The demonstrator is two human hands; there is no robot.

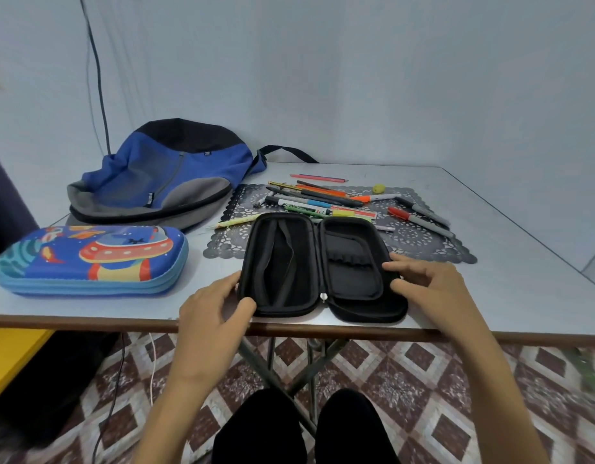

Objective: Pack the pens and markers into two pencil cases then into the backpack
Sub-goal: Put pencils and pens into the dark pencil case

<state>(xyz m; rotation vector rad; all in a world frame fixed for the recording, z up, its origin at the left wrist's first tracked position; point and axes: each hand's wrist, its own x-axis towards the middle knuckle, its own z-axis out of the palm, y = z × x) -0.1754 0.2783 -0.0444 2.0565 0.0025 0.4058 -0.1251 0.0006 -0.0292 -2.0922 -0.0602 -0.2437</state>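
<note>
Black pencil case [323, 267] lies open flat at 6 o'clock on the table [490, 289], right at the near edge. Both halves look empty.

Left hand [211, 316] pinches its 9 o'clock rim, thumb hooked over the near corner. Right hand [430, 286] has loose, nearly straight fingers [395, 264] resting on the 3 o'clock half, not clamped.

Risks as I read them:
- the case sits close to the edge, so a nudge toward 6 could tip it off
- the halves may fold up if I let go
- round pens could roll off the lace mat [423, 239]

Counts:
- two cases; the blue spaceship case [88, 259] is zipped shut at 9
- one backpack [162, 175] at 10–11
- pens and markers [326, 202] piled at 12, roughly fifteen; overlap blocks an exact count
</note>
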